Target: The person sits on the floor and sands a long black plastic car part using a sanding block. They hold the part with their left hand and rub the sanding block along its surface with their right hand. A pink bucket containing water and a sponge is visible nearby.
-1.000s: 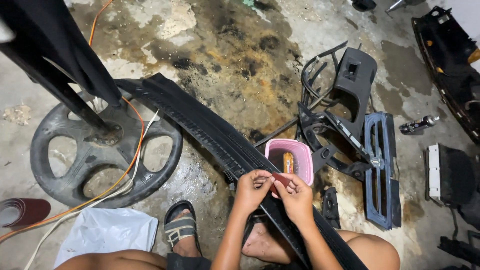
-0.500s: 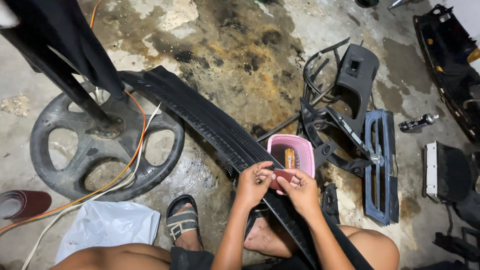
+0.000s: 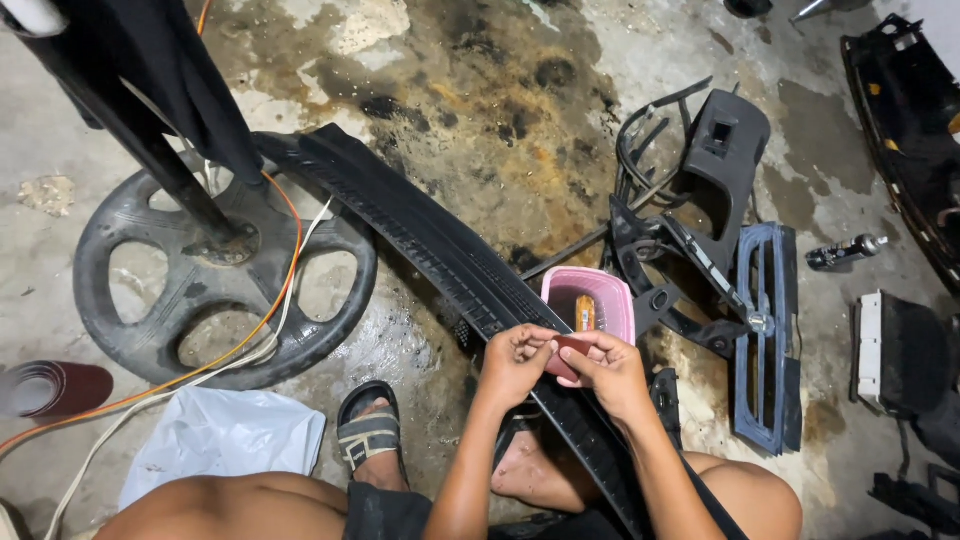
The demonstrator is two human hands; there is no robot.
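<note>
Your left hand (image 3: 515, 362) and right hand (image 3: 610, 368) meet over the long black ribbed trim strip (image 3: 440, 255), which runs diagonally across the stained concrete floor (image 3: 480, 90) and passes under your wrists. The fingers of both hands are curled and pressed together on a small reddish-brown piece (image 3: 572, 345), pinching it between them from either side. Just beyond your fingertips sits a pink plastic tub (image 3: 590, 300) with a small orange item inside, touching the strip's edge. Farther out past your right fingers lie a black bracket assembly (image 3: 690, 260) and a blue-grey vent grille (image 3: 765, 330), side by side. Well off past your left fingers, a round black stand base (image 3: 215, 300) holds a dark pole, with orange and white cables (image 3: 270, 330) draped across it. Nearer your left knee lies a white plastic bag (image 3: 225, 440), beside your sandalled foot (image 3: 372, 432).
</note>
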